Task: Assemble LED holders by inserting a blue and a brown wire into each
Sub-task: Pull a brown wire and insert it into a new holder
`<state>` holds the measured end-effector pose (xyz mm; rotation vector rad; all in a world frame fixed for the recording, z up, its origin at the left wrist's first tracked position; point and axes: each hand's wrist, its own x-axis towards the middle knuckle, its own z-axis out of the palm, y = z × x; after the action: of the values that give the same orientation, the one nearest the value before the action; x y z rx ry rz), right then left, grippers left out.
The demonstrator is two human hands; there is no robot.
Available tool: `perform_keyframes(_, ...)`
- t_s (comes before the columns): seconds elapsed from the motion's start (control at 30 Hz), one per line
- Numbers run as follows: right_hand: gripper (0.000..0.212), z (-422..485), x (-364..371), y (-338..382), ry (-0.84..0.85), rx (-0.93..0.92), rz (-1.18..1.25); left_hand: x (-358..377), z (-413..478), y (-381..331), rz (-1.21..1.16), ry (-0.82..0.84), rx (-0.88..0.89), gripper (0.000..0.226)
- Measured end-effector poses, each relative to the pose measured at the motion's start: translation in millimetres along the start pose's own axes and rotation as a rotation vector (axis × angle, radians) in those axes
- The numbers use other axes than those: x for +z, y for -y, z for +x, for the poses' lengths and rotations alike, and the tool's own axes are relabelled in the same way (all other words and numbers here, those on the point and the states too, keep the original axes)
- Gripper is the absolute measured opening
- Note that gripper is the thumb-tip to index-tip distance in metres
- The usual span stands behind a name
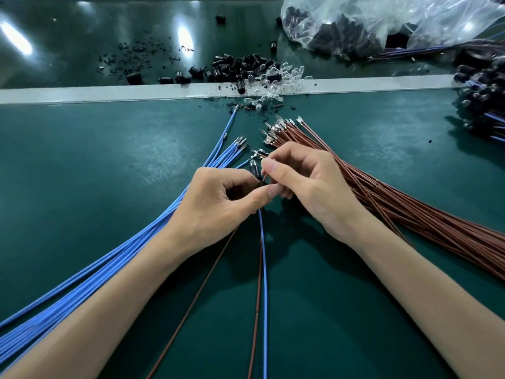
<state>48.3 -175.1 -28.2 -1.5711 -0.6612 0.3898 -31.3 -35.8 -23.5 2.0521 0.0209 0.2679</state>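
Just past the left hand (218, 206) and its pinch, the small black plastic LED holder (255, 170) points away from the person, gripped by its near end. The right hand (308, 192) pinches a thin brown wire (264, 177) right alongside it.

We have a single view, from a camera worn on the person's head, facing forward and down onto the green table (82, 165). It sits close: both forearms enter from the bottom edge, and the left hand (216, 206) and right hand (311, 190) meet near the middle of the frame. The wide lens takes in much of the table (a pale strip (109, 92) crosses the upper third), out to a plastic bag (410, 20) at the top right.
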Motion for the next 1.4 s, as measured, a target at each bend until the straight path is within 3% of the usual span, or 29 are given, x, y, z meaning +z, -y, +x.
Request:
perform_keyframes(0.1, 0.019, 3, 0, -1, -0.066, -0.006, -0.057, -1, -1, 0, -0.044, -0.048, -0.011, 0.050)
perform_keyframes(0.2, 0.012, 17, -1, 1, -0.141, -0.145, -0.401, -2, -1, -2, -0.067, -0.148, 0.010, 0.049)
perform_keyframes(0.27, 0.016, 26, 2, 3, -0.036, -0.193, -0.602, -2, -2, -2, -0.064, -0.214, 0.035, 0.049)
perform_keyframes(0.33, 0.014, 30, 9, 3, 0.086, -0.145, -0.700, -3, -2, -1, -0.045, -0.258, 0.057, 0.049)
perform_keyframes(0.5, 0.012, 33, 20, 6, 0.132, -0.049, -0.806, -1, -1, 4, 0.065, -0.297, 0.097, 0.045)
perform_keyframes(0.6, 0.021, 37, 22, 15, 0.209, -0.014, -0.910, -1, -1, 3, 0.128, -0.321, 0.153, 0.040)
perform_keyframes(0.7, 0.009, 47, 28, 26, 0.311, 0.037, -0.959, -2, -1, 2, 0.123, -0.349, 0.196, 0.036)
perform_keyframes(0.83, 0.026, 54, 43, 30, 0.310, 0.169, -1.060, -3, 0, 8, 0.084, -0.437, 0.167, 0.045)
perform_keyframes(0.93, 0.022, 49, 50, 25, 0.291, 0.007, -1.175, -3, -1, 10, 0.036, -0.484, 0.130, 0.047)
perform_keyframes(1.0, 0.008, 46, 48, 22, 0.237, -0.169, -1.184, -3, -1, 10, 0.043, -0.516, 0.148, 0.041)
perform_keyframes(1.1, 0.025, 39, 43, 19, -0.041, -0.394, -1.193, -3, -1, 10, 0.174, -0.571, 0.210, 0.033)
perform_keyframes(1.2, 0.023, 32, 32, 17, -0.197, -0.441, -1.093, -4, -1, 10, 0.266, -0.564, 0.224, 0.032)
perform_keyframes(1.27, 0.021, 30, 23, 13, -0.189, -0.439, -1.040, -3, -1, 10, 0.294, -0.527, 0.189, 0.034)
perform_keyframes(1.4, 0.023, 22, 16, 4, -0.015, -0.453, -1.083, 2, 0, 9, 0.375, -0.445, 0.105, 0.042)
